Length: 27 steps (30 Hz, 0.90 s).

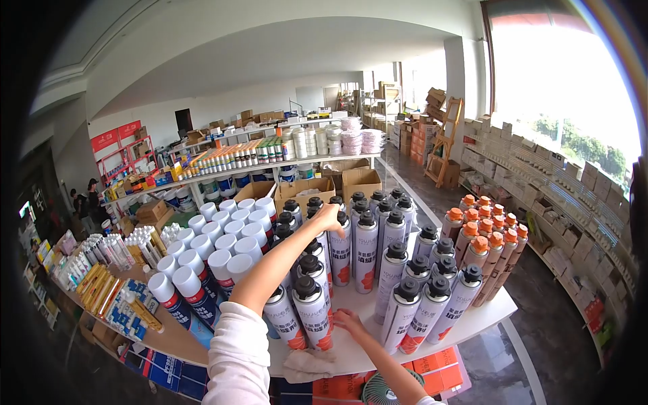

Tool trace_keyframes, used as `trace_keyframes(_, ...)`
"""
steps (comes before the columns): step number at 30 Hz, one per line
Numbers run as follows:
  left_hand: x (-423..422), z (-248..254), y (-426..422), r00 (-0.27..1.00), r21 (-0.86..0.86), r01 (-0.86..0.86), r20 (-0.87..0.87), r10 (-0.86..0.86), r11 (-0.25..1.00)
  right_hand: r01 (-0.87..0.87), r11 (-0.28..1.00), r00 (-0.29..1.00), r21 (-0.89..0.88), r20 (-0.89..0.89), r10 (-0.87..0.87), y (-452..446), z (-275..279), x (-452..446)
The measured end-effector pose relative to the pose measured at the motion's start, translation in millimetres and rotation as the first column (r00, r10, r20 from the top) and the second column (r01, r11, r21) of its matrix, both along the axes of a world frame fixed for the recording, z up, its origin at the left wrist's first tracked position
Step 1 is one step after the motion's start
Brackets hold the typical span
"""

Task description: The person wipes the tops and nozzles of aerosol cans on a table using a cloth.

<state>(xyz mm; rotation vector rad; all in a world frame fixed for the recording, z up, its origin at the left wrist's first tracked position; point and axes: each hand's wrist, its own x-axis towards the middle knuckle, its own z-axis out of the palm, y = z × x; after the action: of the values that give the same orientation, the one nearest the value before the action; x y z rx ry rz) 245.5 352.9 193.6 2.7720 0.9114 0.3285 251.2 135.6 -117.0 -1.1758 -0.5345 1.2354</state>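
Several white foam filler cans with black tops and red bases stand in rows on the white table [361,307]. My left hand [327,219] reaches over the front rows, its fingers closed around the top of a foam filler can [341,251] in the middle. Low near the table's front edge, my right hand [348,322] is open, its fingers stretched toward the base of a front foam filler can [314,317]. Whether it touches that can, I cannot tell. Below the hand lies a crumpled whitish cloth [307,365].
White-capped blue cans [196,297] stand on the left, with boxes and tubes beyond. Orange-topped cans [480,250] fill the right end. Open cartons [361,182] sit behind the table. A green fan [386,390] and orange boxes [437,368] are below the front edge.
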Motion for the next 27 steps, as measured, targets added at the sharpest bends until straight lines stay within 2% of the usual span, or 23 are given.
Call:
trace_keyframes(2,-1.2,-0.7,2.0,0.998,0.028,0.063,0.018,-0.063,0.998,0.013,1.0,1.0,-0.005,0.009,-0.013,4.8,1.7,0.2)
trace_keyframes(4,-0.9,-3.3,1.2,0.999,-0.019,0.039,-0.02,-0.039,0.999,-0.008,1.0,0.998,0.0,0.057,0.008,5.8,1.8,0.4)
trace_keyframes(6,1.1,-9.8,-2.6,0.999,0.089,-0.039,0.022,0.037,0.995,-0.007,1.0,0.998,0.01,0.055,0.006,6.2,2.2,0.3)
trace_keyframes(8,1.0,-7.9,-4.9,0.998,0.06,-0.046,-0.027,0.048,0.997,-0.001,1.0,0.999,0.021,0.054,0.0,6.0,3.1,2.0)
trace_keyframes(10,0.0,-12.1,-5.6,0.993,0.153,-0.066,0.107,0.05,0.986,0.03,1.0,0.997,0.007,0.072,-0.03,4.1,8.9,5.3)
trace_keyframes(12,1.2,-7.5,-9.4,0.997,0.138,-0.055,0.055,0.047,0.989,0.039,0.999,0.996,0.011,0.077,-0.04,1.6,14.1,11.3)
trace_keyframes(14,2.7,-0.5,-19.7,0.987,0.111,0.003,0.159,-0.021,0.994,0.048,0.999,0.995,0.017,0.084,-0.049,-1.9,18.4,17.2)
trace_keyframes(15,1.0,7.6,-29.0,0.963,0.103,0.116,0.232,-0.137,0.988,0.059,0.998,0.995,0.019,0.085,-0.06,-2.9,20.2,19.8)
trace_keyframes(16,6.1,10.5,-27.7,0.963,0.102,0.119,0.23,-0.14,0.988,0.07,0.997,0.994,0.022,0.087,-0.072,-3.9,21.8,20.9)
trace_keyframes(18,16.1,17.8,-32.8,0.91,0.114,0.378,0.136,-0.391,0.919,0.077,0.997,0.995,0.029,0.061,-0.078,-6.5,22.2,20.8)
trace_keyframes(19,17.5,20.1,-43.0,0.926,0.032,0.364,0.098,-0.365,0.931,0.081,0.996,0.996,0.035,0.038,-0.082,-8.4,21.0,20.3)
trace_keyframes(22,29.6,7.2,-54.5,0.959,0.078,0.283,-0.029,-0.281,0.956,0.052,0.997,0.999,0.049,0.004,-0.052,-11.8,16.2,15.5)
trace_keyframes(27,47.8,-12.4,-52.1,0.974,0.086,0.217,-0.088,-0.209,0.972,0.036,0.995,0.999,0.088,-0.011,-0.036,-26.3,9.6,9.4)
